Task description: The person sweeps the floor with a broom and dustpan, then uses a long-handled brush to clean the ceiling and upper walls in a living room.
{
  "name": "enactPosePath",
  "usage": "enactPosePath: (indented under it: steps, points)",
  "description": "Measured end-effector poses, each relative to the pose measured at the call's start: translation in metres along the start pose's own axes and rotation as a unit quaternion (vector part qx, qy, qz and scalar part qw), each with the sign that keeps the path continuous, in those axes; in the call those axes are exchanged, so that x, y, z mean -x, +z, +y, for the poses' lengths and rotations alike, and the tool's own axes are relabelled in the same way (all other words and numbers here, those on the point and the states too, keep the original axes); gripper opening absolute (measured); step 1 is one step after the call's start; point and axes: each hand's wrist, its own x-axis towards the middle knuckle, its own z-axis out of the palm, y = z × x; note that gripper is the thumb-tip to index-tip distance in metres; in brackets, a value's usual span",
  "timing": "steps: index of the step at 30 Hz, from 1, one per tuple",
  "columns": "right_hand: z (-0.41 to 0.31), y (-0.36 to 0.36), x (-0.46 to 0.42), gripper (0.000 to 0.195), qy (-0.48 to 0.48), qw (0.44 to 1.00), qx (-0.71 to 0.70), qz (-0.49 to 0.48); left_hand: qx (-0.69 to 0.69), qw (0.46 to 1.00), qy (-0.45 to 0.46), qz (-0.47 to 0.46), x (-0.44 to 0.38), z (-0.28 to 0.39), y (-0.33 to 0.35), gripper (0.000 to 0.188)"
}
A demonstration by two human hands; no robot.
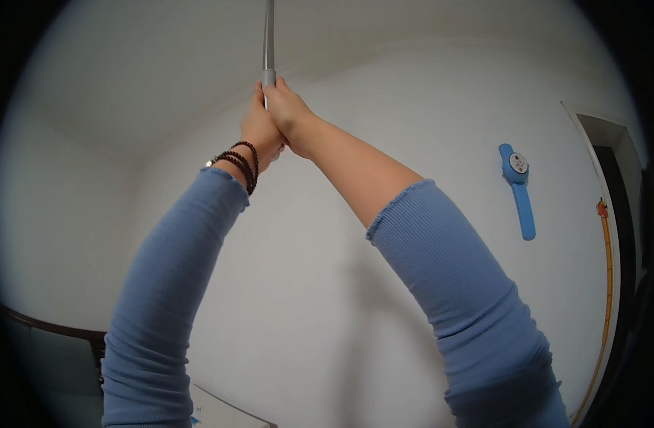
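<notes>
Both arms reach up in blue ribbed sleeves, and the hands meet around a grey pole (pixel 269 45). My left hand (pixel 260 128), with dark beaded bracelets (pixel 244 158) at its wrist, is closed on the pole's lower part. My right hand (pixel 290 109) grips the same part, pressed against the left one and partly covering it. Above the hands, the pole runs nearly straight up and leaves the picture at the top edge, so its far end is hidden.
A blue watch-shaped wall clock (pixel 518 166) hangs on the white wall (pixel 300 257). Farther right, an orange height-chart strip (pixel 608 257) runs beside a doorway (pixel 616 176). A dark-framed headboard (pixel 64 348) stands low at left, near a white surface (pixel 225 409) at the bottom.
</notes>
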Motion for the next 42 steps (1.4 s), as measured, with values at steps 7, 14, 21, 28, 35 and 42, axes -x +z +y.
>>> enactPosePath:
  steps: [7, 14, 21, 28, 35, 42]
  points:
    - [0.092, 0.018, -0.041, 0.063, 0.040, 0.986, -0.159, -0.036, -0.049, 0.995, 0.077, 0.049, -0.078, -0.094, -0.021, 0.051]
    - [0.135, 0.027, -0.066, 0.044, -0.022, 0.974, -0.217, -0.059, -0.138, 0.984, 0.087, 0.073, -0.116, -0.113, -0.044, 0.039]
    - [0.143, 0.026, -0.054, 0.040, -0.056, 0.989, -0.122, 0.062, -0.079, 0.983, 0.163, -0.038, -0.121, -0.089, -0.023, 0.032]
    - [0.121, 0.013, -0.068, 0.032, -0.054, 0.987, -0.146, 0.049, -0.086, 0.975, 0.206, 0.003, -0.138, -0.074, -0.014, 0.025]
    - [0.145, 0.013, -0.059, 0.028, 0.029, 0.973, -0.217, 0.073, -0.093, 0.982, 0.160, -0.024, -0.160, -0.113, -0.004, 0.023]
    - [0.189, 0.023, -0.043, 0.023, 0.104, 0.957, -0.263, 0.071, -0.251, 0.958, 0.135, 0.003, -0.184, -0.186, 0.009, 0.036]
